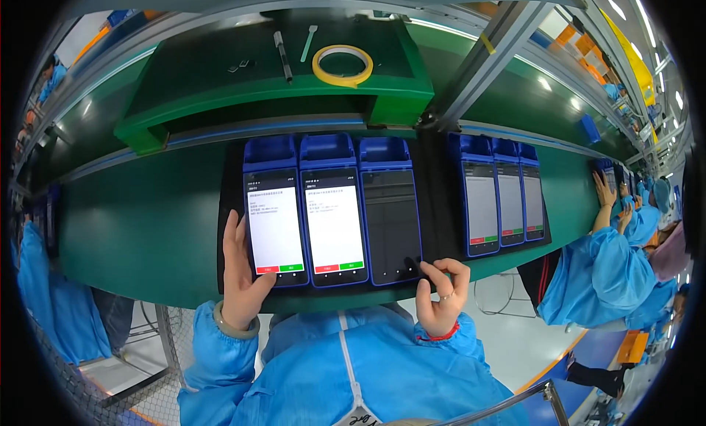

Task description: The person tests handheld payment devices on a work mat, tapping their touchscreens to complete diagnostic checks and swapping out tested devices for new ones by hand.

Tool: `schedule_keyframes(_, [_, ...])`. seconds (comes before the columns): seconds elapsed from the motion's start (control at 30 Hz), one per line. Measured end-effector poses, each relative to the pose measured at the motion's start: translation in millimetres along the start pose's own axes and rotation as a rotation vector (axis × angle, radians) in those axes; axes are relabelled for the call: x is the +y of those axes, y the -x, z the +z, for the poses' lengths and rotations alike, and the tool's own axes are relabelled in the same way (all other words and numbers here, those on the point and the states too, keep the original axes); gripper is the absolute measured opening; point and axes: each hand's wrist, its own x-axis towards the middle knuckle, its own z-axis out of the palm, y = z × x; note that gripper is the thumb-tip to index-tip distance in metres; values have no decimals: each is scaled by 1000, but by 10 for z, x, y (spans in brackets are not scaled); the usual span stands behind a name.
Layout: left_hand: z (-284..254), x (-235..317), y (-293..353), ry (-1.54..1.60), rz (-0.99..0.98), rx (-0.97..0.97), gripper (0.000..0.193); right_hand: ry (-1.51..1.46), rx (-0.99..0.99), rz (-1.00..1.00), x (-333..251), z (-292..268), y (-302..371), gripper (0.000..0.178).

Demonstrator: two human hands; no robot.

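Note:
Three blue handheld terminals lie side by side in front of me. The left terminal (276,227) and the middle terminal (334,224) have lit white screens with a red and a green button at the bottom. The right terminal (393,220) has a dark screen. My left hand (243,279) is open along the left terminal's left edge, fingers stretched out and thumb at its lower front near the red button. Beside the right terminal's lower right corner is my right hand (443,294), fingers loosely bent and apart, holding nothing; whether a fingertip touches the terminal I cannot tell.
More lit terminals (482,205) lie on a black mat to the right. A green raised shelf (206,80) behind carries a yellow tape roll (343,66), a pen (283,58) and a pale small tool (309,44). A metal post (493,55) rises behind. Co-workers (603,271) sit on both sides.

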Motion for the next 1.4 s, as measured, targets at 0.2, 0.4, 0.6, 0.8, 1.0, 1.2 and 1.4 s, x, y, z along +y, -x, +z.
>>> schedule_keyframes(0.2, [27,-58,-10,-68,91,-30,91,-8,-18,74,0,8,70,28])
schedule_keyframes(0.4, [53,-36,1,-82,86,-2,92,49,-22,-3,-55,12,54,29])
schedule_keyframes(0.6, [66,-40,-1,-84,125,7,93,76,-19,-34,-59,19,29,29])
schedule_keyframes(0.8, [42,-27,-10,-50,127,-6,94,20,-53,-47,-81,55,38,29])
schedule_keyframes(1.0, [21,-40,-8,26,113,-23,94,41,-37,-62,-75,63,27,30])
schedule_keyframes(1.2, [65,-19,-1,-21,100,26,95,37,-53,-94,-123,94,7,31])
schedule_keyframes(1.4, [-50,-79,-8,-1,109,-28,94,11,-112,-164,-235,159,-15,29])
